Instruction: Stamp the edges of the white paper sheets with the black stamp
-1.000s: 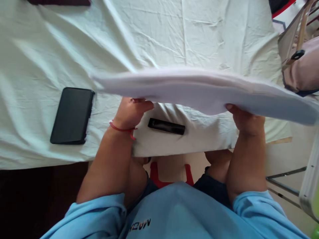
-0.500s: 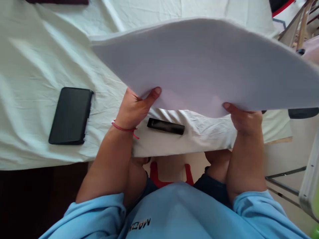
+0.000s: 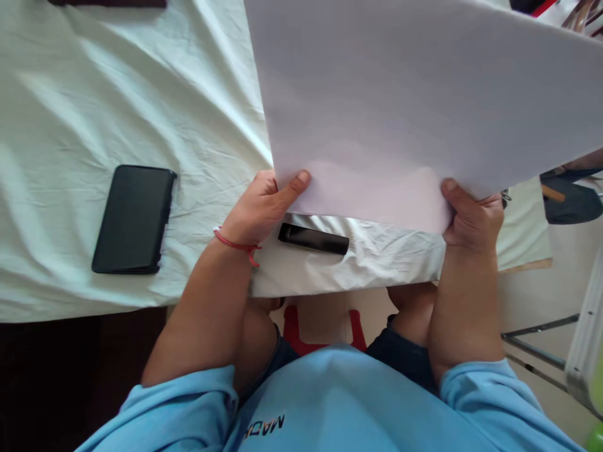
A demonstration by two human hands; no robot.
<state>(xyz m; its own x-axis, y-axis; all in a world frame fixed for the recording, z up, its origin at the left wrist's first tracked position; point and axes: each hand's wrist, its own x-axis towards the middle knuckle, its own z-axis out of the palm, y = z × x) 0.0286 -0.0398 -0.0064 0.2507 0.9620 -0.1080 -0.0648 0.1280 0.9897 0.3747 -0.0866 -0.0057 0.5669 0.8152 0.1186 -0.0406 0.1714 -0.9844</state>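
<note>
Both hands, left hand [image 3: 264, 210] and right hand [image 3: 471, 220], pinch the white sheet's [image 3: 414, 107] lower corners; fingers behind it probably closed.

home room: wrinkled sheet [image 3: 117, 107] over table, phone [image 3: 133, 218], chair frame [image 3: 541, 333].

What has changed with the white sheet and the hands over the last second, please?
The white sheet has tipped up from nearly edge-on to face the camera, its near edge pinched throughout by the left hand and right hand. The phone, black marker and tablecloth stayed put.
</note>
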